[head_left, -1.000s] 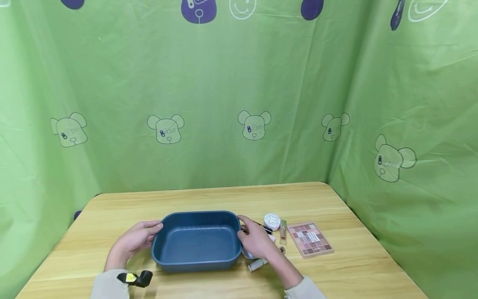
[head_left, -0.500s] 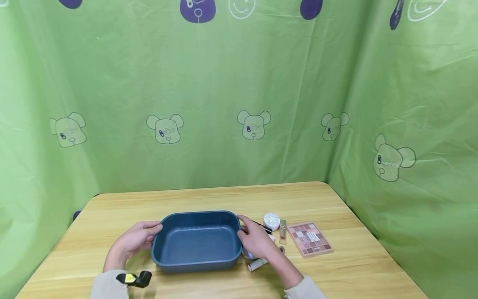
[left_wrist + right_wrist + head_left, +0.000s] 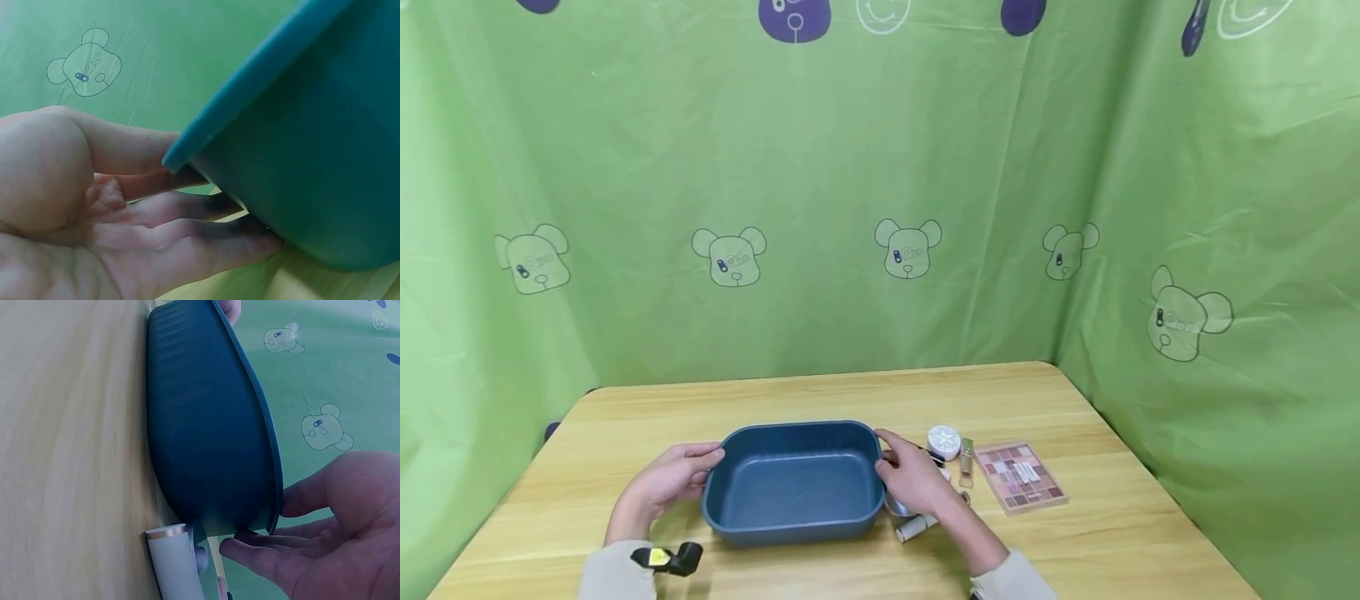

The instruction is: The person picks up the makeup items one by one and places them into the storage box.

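Observation:
A dark blue rectangular plastic basin (image 3: 797, 492) with rounded corners sits on the table, nothing inside it. At its left end my left hand (image 3: 666, 483) holds the rim; in the left wrist view the thumb lies at the rim and the fingers reach under the outer wall (image 3: 300, 175). My right hand (image 3: 916, 482) grips the opposite end, thumb at the rim and fingers against the outside, as the right wrist view shows. Just below that hand lies a white tube (image 3: 178, 565) with a gold band, close beside the basin.
Right of the basin are a round white compact (image 3: 943, 442) with a star, a lipstick (image 3: 966, 460) and an eyeshadow palette (image 3: 1020, 477). Several small items are partly hidden behind my right hand. Green curtains (image 3: 820, 333) border the wooden table (image 3: 1120, 533).
Both hands keep their hold on the basin, which stays in place. The whole head view has shifted very slightly.

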`<state>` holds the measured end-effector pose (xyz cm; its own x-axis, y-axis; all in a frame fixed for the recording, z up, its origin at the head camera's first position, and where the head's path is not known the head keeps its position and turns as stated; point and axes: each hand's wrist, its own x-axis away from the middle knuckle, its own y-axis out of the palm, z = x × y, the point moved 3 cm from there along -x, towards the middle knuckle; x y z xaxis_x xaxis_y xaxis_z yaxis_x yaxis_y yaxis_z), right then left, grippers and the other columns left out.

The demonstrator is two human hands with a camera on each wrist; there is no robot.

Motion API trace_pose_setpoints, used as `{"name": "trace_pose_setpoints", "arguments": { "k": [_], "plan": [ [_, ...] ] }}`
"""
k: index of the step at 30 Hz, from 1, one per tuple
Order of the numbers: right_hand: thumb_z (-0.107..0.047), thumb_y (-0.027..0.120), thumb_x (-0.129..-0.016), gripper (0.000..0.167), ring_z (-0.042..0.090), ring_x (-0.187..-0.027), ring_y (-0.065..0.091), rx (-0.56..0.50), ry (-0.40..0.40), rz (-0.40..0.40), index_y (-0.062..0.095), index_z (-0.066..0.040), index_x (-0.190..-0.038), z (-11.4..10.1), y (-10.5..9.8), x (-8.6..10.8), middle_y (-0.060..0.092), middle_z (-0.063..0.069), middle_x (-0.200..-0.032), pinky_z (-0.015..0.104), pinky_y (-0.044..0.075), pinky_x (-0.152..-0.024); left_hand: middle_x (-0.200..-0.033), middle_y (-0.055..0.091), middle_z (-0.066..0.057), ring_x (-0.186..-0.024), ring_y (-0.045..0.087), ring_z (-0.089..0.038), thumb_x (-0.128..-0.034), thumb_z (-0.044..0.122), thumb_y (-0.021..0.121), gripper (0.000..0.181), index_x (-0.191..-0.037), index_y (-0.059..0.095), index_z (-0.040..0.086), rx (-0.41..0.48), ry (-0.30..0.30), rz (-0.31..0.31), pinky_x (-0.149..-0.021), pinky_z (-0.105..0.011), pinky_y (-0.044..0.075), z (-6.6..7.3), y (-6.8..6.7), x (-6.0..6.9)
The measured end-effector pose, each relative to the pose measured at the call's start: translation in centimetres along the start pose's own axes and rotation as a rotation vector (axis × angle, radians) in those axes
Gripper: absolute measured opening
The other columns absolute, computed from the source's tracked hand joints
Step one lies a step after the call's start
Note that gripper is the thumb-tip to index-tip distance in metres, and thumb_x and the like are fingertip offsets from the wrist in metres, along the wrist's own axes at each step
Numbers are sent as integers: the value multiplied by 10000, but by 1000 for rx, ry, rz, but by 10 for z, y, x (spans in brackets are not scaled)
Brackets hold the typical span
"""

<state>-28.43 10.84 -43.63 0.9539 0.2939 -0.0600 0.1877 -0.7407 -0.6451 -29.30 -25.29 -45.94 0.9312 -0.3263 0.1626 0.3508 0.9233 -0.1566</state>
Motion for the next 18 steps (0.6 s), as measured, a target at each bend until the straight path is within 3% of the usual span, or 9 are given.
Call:
{"name": "trace_pose_setpoints", "arguments": {
  "k": [12,18],
  "plan": [
    [-176,580,-1026,509,379,-1206,645,-3,1,1,464,-25,-1497,1,-5,0,686,224,-1268,542,550,-999,-1422,520,-356,-1220,648,-336,-1085,210,468,619,-1482,260,-217,-4,-1,-3,-984,-444,588,0,-1,-1],
    [-237,614,-1014,451,218,-865,693,-16,31,68,569,0,-1395,2,-21,-2,737,97,-1015,356,591,-742,-1440,501,-356,-1250,626,-364,-1086,221,469,621,-1483,268,-211,-8,-8,5,-994,-451,582,0,-1,-1]
  ]
}}
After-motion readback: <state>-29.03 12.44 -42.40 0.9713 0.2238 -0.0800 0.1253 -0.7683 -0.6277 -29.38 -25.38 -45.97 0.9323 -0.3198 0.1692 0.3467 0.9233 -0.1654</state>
